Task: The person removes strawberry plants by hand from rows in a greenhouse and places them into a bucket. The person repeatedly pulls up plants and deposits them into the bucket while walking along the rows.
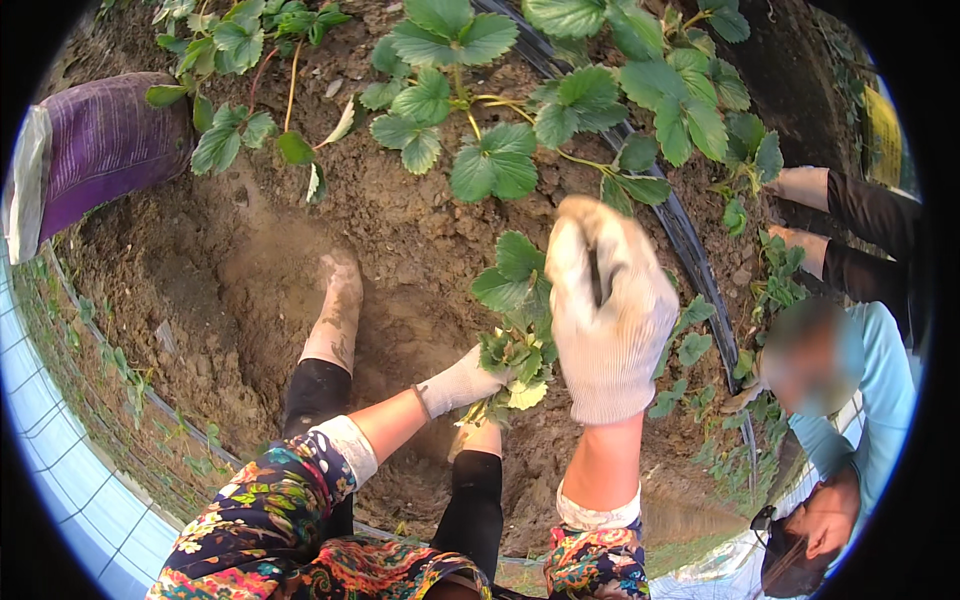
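Observation:
My left hand [469, 381] wears a pale knit glove and grips a bunch of strawberry leaves [519, 360] low over the soil. Raised to the right of it is my right hand [611, 315], in a similar glove with soiled fingertips. Its fingers are curled in towards the thumb, and nothing shows between them; the palm is partly hidden. A strawberry plant [514, 274] spreads its leaves just left of the right hand. Beyond the fingertips grows another strawberry plant [491, 161], rooted in the brown soil.
Black drip tubing [694, 259] runs along the bed at right. A purple sack [112, 146] lies at upper left. My mud-smeared feet [341, 289] stand in the soil. At right, a person in a light blue top [885, 375] bends among plants; another person's dark-trousered legs [870, 214] are behind.

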The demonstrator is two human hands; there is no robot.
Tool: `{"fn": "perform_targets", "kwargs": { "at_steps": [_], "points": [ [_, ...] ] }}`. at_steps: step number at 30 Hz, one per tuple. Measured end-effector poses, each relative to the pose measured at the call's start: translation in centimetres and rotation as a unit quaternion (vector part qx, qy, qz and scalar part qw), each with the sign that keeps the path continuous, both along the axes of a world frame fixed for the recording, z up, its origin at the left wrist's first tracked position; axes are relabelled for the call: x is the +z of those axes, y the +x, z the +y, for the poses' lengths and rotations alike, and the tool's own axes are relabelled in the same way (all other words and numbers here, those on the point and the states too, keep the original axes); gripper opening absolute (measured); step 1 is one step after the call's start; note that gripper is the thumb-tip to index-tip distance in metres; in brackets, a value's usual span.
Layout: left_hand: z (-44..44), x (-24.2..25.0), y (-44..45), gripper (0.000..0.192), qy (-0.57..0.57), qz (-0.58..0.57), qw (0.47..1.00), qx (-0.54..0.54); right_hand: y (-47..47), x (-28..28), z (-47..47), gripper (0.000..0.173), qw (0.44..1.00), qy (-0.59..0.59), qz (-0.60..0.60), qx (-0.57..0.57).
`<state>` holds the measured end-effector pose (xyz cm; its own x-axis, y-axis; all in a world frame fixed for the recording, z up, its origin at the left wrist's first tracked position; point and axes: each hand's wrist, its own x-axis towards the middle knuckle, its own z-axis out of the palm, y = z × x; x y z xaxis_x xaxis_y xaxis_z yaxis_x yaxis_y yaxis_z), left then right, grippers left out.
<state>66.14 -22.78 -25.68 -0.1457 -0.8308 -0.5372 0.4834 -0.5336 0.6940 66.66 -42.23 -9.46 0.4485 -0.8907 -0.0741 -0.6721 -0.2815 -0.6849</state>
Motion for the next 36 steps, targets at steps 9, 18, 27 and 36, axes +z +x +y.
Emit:
{"fn": "perform_targets", "kwargs": {
  "at_steps": [9, 18, 27, 36],
  "points": [
    [-0.5, 1.2, 3.1, 0.03, 0.025, -0.03, 0.999, -0.015, 4.4, -5.0, -5.5, 0.03, 0.891, -0.11, 0.41, 0.16],
    [-0.2, 0.6, 5.1, 0.028, 0.022, -0.05, 0.998, -0.014, 3.5, -4.9, -4.8, 0.021, 0.866, -0.115, 0.442, 0.205],
    [-0.7, 0.3, 5.8, 0.025, 0.116, -0.048, 0.977, 0.172, -1.5, -4.7, 2.3, 0.02, 0.855, 0.102, 0.464, 0.211],
    [0.6, 1.4, 7.9, 0.028, 0.165, 0.155, 0.95, 0.214, -0.3, -6.6, 10.4, 0.017, 0.806, 0.09, 0.483, 0.329]
  ]
}}
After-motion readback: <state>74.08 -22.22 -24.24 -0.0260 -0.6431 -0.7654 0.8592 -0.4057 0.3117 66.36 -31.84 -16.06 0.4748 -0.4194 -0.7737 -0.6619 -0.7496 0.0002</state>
